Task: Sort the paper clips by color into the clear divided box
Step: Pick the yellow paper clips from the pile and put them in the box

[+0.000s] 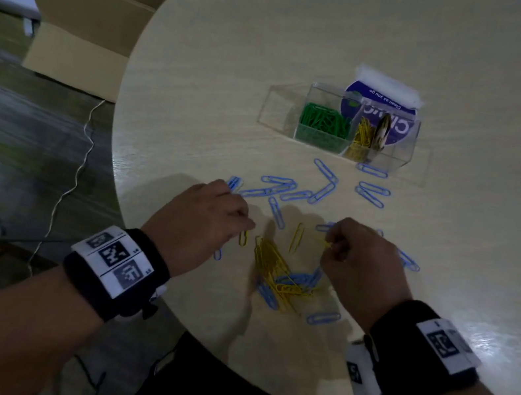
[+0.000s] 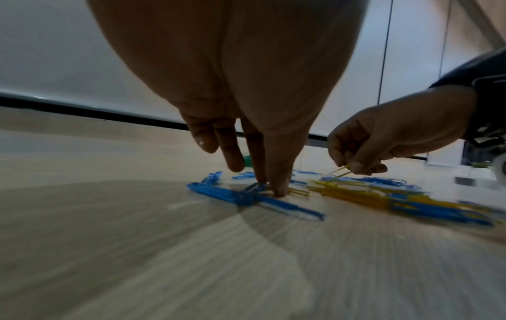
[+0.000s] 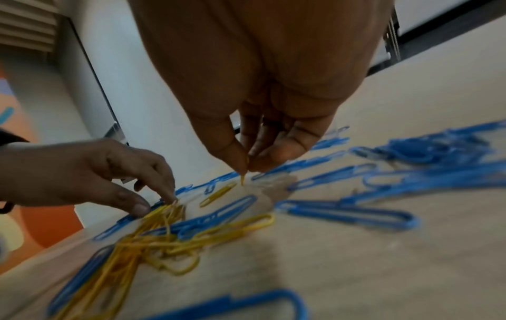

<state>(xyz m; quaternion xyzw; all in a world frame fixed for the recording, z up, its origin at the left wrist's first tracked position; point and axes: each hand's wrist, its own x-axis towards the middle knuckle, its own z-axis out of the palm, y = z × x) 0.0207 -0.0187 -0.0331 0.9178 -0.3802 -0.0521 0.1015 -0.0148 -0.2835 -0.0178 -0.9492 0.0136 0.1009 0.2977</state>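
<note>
R hand [image 1: 359, 260] pinches yellow clip [image 3: 242, 177] | L hand [image 1: 210, 219] fingers straight, pressing pile edge [image 1: 274, 269]

Loose clips [image 1: 276, 280] on table [image 1: 443, 299], before divided box [image 1: 341, 124].

1. Box [image 1: 288, 111]: clear, divided, standing on the table beyond the loose clips; its left compartment looks bare.
2. Green clips [image 1: 324, 121]: heaped in a middle compartment.
3. Yellow clips [image 1: 362, 135]: some in the next compartment rightward; a tangled pile [image 1: 277, 270] lies near the table's front edge.
4. Blue clips [image 1: 288, 190]: flat, scattered between box and pile, several under the yellow tangle.
</note>
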